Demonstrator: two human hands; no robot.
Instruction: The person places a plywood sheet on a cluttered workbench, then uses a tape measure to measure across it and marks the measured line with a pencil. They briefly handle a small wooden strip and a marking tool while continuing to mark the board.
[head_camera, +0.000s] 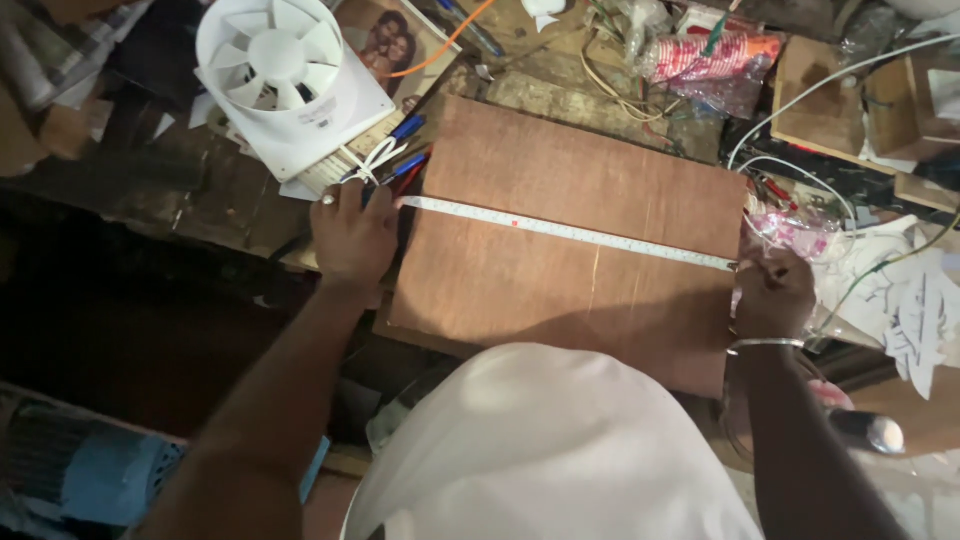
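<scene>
Brown plywood board (560, 230) lies flat on my cluttered tabletop (180, 190), a white tape measure (570, 232) stretched across it edge to edge. My left hand (352, 235) is curled closed over the tape's case end at the board's left edge; my right hand (772, 292) pinches the free tip against the right edge. The tape runs at a slant, so the reading could come out long. If either grip slackens, the strip may snap back or shift off the edge. A white extractor fan (285, 70), pens (405, 150) and loose wires (800, 160) crowd the board and could nudge it.
</scene>
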